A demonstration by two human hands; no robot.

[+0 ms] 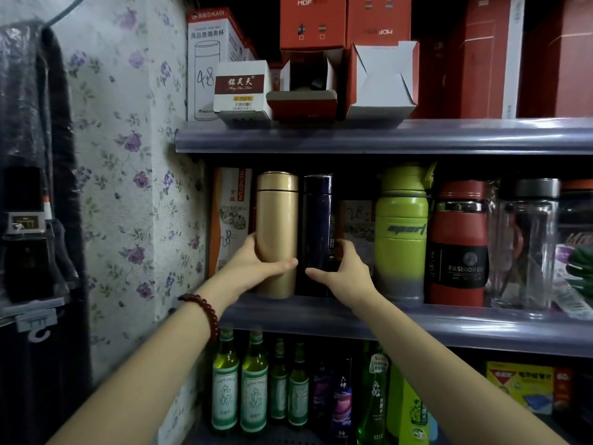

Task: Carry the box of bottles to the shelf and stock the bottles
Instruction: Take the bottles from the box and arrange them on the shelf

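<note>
Gold flask (277, 232) gripped by left hand (256, 268), dark flask (317, 232) by right hand (343, 271); near shelf (417, 326) lip. Tipping risk if released crooked.

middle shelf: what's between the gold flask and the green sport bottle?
Head view: a dark navy flask, held by the right hand, touching the gold flask; then a gap before the green sport bottle.

The middle shelf (417, 329) carries upright gold (277, 220), navy (317, 220) and green bottles (401, 232).
</note>
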